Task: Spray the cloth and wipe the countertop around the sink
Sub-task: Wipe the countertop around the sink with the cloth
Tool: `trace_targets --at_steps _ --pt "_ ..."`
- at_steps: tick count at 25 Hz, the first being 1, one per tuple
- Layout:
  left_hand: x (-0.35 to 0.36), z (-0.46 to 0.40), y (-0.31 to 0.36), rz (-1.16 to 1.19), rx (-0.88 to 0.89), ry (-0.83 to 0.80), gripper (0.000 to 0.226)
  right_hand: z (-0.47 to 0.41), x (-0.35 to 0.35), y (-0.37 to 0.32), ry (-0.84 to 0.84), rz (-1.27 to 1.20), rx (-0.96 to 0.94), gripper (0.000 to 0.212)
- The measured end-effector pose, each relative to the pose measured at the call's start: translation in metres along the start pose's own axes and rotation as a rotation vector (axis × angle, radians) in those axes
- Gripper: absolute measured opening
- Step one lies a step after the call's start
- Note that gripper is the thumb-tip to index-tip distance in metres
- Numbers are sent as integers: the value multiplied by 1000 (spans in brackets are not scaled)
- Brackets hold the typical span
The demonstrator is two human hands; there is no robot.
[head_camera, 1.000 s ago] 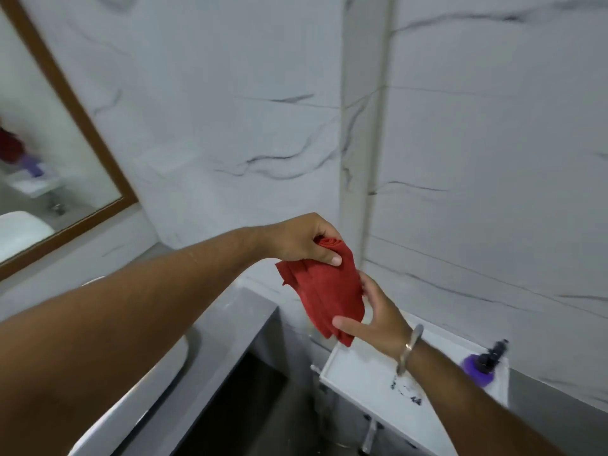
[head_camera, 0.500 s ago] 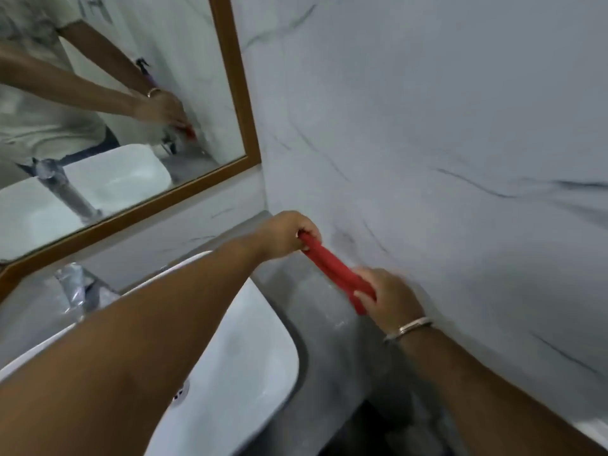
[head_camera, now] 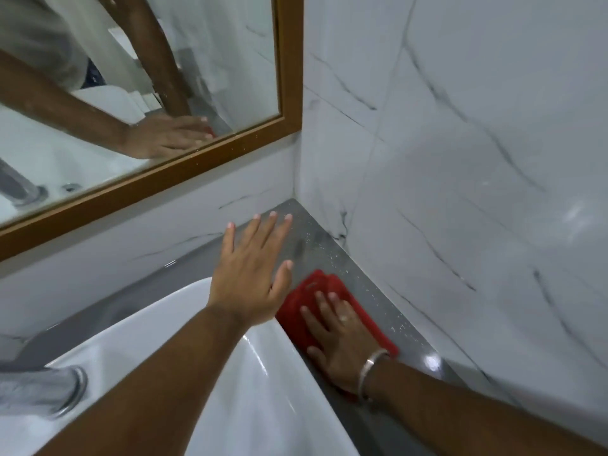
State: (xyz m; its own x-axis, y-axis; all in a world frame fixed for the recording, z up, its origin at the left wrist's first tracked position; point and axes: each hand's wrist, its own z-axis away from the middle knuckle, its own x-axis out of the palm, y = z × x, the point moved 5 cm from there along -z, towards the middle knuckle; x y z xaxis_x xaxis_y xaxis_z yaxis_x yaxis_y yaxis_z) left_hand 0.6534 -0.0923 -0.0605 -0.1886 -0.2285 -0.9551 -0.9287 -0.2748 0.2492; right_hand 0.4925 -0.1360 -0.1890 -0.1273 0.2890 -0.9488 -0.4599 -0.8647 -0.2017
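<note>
The red cloth [head_camera: 309, 301] lies flat on the grey countertop [head_camera: 316, 238] (between white sink [head_camera: 263, 390] and marble wall), under the right hand [head_camera: 339, 343], fingers spread, pressing it. The left hand [head_camera: 250, 274] hovers splayed, holding nothing.

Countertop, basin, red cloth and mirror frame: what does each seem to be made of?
Countertop: grey stone or composite, polished; pale flecks and a glare spot show.
Basin: glossy white, probably glazed ceramic; sharp highlights on its wall.
Red cloth: soft woven or microfibre fabric, matt, lying folded under the right hand.
Mirror frame: brown, wood or wood-look; grain cannot be told.
</note>
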Motion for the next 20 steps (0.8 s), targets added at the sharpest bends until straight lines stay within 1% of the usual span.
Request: trace_targets --at_steps 2,3,5,6,7,8,10,12,13,14,15,16,17,19,20 --pt "0 -3 -3 5 -44 -3 70 -60 -10 -29 58 54 -171 66" --pt "2 -3 -5 3 -63 -5 71 -92 -24 -39 127 31 -227 63" --pt "9 -3 -6 16 -85 -4 73 -162 -60 -30 139 -223 -100 53" --pt "9 -4 -6 21 -88 0 73 -184 -78 -18 148 -279 -1 49" --pt "8 -5 -7 24 -84 -1 73 -193 -88 -8 181 -258 71 49" --pt "7 -5 -7 25 -82 -14 72 -185 -88 2 128 -197 104 52" --pt "6 -3 -6 9 -81 -60 69 -121 -65 30 86 -70 111 60" --pt "5 -4 -5 1 -83 -99 70 1 -28 58 165 91 124 62" --pt "6 -4 -6 -3 -86 -115 70 53 -11 69 151 174 154 66" --pt "6 -4 -6 1 -84 -120 70 87 3 79 183 227 134 70" --pt "7 -5 -7 5 -75 -114 70 95 6 85 192 240 118 72" --pt "8 -5 -7 8 -65 -106 70 82 8 87 158 228 74 74" --pt "9 -6 -8 11 -57 -103 70 48 2 77 133 239 40 75" --pt "13 -6 -11 10 -57 -105 72 -58 -28 53 132 122 35 72" --pt "15 -7 -11 -1 -70 -103 73 -117 -41 48 111 37 72 72"
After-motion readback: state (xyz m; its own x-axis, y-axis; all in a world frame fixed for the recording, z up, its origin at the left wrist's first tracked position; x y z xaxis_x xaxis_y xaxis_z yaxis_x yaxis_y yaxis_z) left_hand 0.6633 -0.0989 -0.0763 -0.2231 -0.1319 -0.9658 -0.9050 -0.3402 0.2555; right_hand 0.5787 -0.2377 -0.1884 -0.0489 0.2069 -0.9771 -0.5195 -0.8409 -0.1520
